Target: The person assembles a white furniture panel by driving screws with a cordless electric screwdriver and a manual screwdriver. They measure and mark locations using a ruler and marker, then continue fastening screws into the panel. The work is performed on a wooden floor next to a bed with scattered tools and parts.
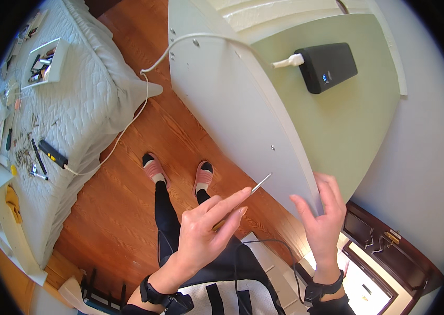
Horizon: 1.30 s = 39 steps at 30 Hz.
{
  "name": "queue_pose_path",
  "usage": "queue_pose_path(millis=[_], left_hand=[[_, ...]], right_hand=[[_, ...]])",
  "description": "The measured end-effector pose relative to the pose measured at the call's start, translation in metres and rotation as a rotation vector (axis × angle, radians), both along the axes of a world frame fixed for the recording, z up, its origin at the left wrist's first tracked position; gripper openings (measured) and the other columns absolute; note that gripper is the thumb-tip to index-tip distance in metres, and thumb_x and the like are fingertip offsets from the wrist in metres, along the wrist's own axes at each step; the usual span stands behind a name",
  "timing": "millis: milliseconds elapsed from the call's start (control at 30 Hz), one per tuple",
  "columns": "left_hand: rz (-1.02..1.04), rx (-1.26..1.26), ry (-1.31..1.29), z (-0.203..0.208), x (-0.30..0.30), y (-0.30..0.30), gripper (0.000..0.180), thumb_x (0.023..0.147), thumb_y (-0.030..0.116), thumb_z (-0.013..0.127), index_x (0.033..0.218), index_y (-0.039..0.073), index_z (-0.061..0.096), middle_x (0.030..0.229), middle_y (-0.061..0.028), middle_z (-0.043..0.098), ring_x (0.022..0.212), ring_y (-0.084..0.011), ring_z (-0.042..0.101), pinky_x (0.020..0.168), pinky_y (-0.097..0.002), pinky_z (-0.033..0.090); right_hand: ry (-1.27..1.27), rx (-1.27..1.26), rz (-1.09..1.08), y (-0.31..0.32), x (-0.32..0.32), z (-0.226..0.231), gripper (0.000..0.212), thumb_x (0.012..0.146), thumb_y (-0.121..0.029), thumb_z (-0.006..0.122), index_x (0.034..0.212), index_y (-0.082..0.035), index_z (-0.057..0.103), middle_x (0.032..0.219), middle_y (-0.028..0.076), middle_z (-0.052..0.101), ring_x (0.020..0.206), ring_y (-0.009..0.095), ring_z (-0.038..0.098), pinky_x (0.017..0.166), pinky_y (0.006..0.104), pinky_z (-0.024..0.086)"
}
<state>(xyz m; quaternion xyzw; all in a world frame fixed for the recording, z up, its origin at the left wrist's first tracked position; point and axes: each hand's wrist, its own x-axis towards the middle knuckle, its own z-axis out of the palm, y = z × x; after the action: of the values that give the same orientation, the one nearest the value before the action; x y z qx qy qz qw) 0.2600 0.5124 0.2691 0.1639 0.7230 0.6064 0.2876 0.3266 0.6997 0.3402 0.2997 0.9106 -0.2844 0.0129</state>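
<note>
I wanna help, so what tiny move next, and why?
Perhaps bring the slim silver metal tool in the left hand to the small silver metal fitting on the flat white panel: the tip appears close, not on it, and the right hand grips the panel's edge.

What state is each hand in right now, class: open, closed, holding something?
Left hand: closed, holding a thin metal-shafted tool.
Right hand: closed on the edge of the white panel.
</note>
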Motion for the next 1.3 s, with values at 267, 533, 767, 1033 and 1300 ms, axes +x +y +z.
queue_pose_path(millis=[267,533,767,1033,1300], left_hand=[[0.319,-0.029,-0.006,-0.021,0.015,-0.001,0.034,0.087,0.001,0.068,0.121,0.001,0.063,0.072,-0.0076,0.055,0.059,-0.0134,0.051,0.054,-0.0266,0.042],[0.794,-0.525,-0.023,-0.131,-0.063,-0.172,0.036,0.095,0.013,0.055,0.125,-0.006,0.053,0.112,-0.0209,0.063,0.102,-0.0312,0.062,0.087,-0.0382,0.049],[0.834,-0.7,0.174,-0.189,-0.162,-0.26,0.033,0.091,0.011,0.055,0.118,-0.008,0.057,0.113,-0.0259,0.063,0.103,-0.0412,0.061,0.089,-0.0447,0.048],[0.787,-0.684,0.243,-0.179,-0.166,-0.291,0.024,0.094,0.018,0.062,0.11,0.001,0.066,0.067,-0.0079,0.061,0.06,-0.0108,0.052,0.056,-0.0282,0.043],[0.562,-0.633,0.497,-0.209,-0.206,-0.322,0.041,0.093,0.016,0.061,0.129,-0.001,0.052,0.115,-0.0189,0.057,0.107,-0.036,0.054,0.092,-0.0414,0.045]], right_hand=[[0.001,0.176,-0.01,0.0,-0.009,-0.021,0.03,0.076,-0.009,0.079,0.096,0.003,0.06,0.092,0.01,0.058,0.081,0.024,0.059,0.075,0.0317,0.048],[-0.175,0.402,-0.03,0.004,-0.01,-0.012,0.036,0.086,-0.019,0.073,0.107,0.006,0.057,0.1,0.017,0.062,0.089,0.033,0.059,0.084,0.0378,0.048],[-0.182,0.453,-0.085,0.008,-0.009,-0.026,0.051,0.088,-0.02,0.071,0.128,0.007,0.054,0.122,0.02,0.062,0.108,0.032,0.06,0.096,0.0377,0.045],[-0.215,0.468,-0.044,0.029,0.014,-0.033,0.05,0.089,-0.015,0.069,0.13,0.009,0.052,0.124,0.021,0.061,0.11,0.031,0.06,0.098,0.0377,0.044],[-0.679,0.287,0.009,0.035,-0.011,-0.002,0.078,0.088,-0.028,0.073,0.144,0.009,0.032,0.152,0.026,0.032,0.137,0.041,0.034,0.118,0.0464,0.02]])
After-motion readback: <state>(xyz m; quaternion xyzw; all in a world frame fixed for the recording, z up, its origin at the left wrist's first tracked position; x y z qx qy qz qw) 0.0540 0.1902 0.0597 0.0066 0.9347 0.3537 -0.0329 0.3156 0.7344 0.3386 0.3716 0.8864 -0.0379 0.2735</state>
